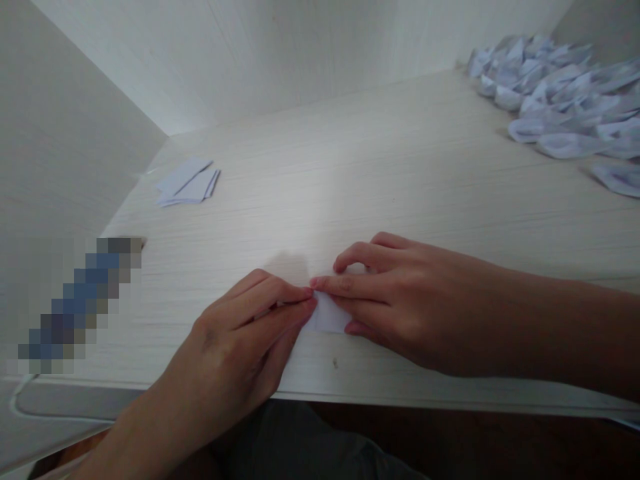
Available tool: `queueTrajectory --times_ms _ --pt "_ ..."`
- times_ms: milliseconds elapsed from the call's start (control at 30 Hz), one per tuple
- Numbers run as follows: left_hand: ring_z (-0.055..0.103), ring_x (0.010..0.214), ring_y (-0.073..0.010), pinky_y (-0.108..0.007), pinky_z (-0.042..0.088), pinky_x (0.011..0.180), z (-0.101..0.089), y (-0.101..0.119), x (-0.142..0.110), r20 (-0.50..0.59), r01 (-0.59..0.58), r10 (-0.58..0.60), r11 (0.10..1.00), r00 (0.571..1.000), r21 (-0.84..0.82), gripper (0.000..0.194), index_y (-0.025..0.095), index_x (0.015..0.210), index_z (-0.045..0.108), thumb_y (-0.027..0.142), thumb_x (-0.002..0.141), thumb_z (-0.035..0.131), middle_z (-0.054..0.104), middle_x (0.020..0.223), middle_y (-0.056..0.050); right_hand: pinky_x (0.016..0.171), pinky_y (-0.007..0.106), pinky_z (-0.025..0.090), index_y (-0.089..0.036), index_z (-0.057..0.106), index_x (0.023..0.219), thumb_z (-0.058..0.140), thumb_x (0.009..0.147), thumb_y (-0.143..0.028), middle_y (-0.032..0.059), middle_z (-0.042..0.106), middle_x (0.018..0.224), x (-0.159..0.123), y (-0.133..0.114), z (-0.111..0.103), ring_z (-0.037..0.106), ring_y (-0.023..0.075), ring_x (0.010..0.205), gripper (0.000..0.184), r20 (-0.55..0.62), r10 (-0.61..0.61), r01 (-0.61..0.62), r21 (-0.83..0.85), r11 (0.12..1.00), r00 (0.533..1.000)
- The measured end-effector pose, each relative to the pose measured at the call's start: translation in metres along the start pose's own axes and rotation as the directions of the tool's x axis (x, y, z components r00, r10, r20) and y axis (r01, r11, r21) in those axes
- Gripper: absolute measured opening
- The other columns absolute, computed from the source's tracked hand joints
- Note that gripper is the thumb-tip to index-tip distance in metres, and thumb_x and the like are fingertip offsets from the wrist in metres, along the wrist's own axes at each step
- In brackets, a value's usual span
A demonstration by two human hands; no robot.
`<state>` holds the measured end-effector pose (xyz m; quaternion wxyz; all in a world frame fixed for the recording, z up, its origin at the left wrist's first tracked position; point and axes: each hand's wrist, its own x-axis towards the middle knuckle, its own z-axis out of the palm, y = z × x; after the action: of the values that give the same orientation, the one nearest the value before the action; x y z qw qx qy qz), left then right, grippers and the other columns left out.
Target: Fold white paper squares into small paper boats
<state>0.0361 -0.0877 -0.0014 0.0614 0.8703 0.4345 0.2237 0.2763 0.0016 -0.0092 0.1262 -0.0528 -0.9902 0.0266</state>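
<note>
A small piece of white paper (331,316) lies on the table near its front edge, partly covered by both hands. My left hand (245,327) has its fingers closed together, with the tips pinching the paper's upper left part. From the right, my right hand (395,293) presses on the same paper. Its index fingertip meets the left fingertips at the paper's top edge, and its thumb rests by the lower right corner. How the paper is folded under the fingers is hidden.
Several loose paper slips (187,183) lie at the back left of the white table (350,167). Many folded white paper pieces (560,100) are heaped at the back right. A blurred-out object (83,303) with a white cable (60,418) sits at the left edge.
</note>
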Motion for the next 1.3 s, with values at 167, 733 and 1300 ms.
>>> queueTrajectory --times_ms 167,733,1300 --pt "0.067 0.092 -0.0137 -0.023 0.06 0.082 -0.002 0.002 0.003 0.022 -0.02 0.02 1.0 1.0 0.016 0.019 0.012 0.111 0.073 0.006 0.1 0.058 0.073 0.105 -0.007 0.091 0.044 0.047 -0.014 0.078 0.109 0.054 0.105 -0.017 0.0149 0.075 0.122 0.0 -0.001 -0.001 0.063 0.027 0.107 0.024 0.0 0.016 -0.016 0.023 1.0 1.0" --pt "0.063 0.103 -0.027 -0.045 0.052 0.086 -0.002 0.019 -0.014 0.113 0.043 -0.067 0.979 0.991 0.2 0.031 0.017 0.13 0.067 0.014 0.1 0.062 0.074 0.124 -0.008 0.115 0.057 0.031 -0.012 0.071 0.122 0.048 0.104 -0.015 0.013 0.078 0.108 0.0 -0.004 -0.004 0.067 0.0276 0.105 0.029 -0.005 0.058 -0.058 0.009 0.998 0.998" --pt "0.052 0.138 -0.0308 -0.052 0.043 0.112 -0.013 0.021 -0.063 0.131 0.067 -0.109 0.954 0.985 0.292 0.042 0.02 0.147 0.056 0.025 0.106 0.052 0.068 0.145 -0.007 0.116 0.062 0.027 -0.012 0.064 0.129 0.059 0.103 -0.045 0.0162 0.075 0.113 0.001 -0.005 -0.012 0.064 0.0309 0.11 0.043 0.099 0.103 -0.105 0.016 0.994 0.99"
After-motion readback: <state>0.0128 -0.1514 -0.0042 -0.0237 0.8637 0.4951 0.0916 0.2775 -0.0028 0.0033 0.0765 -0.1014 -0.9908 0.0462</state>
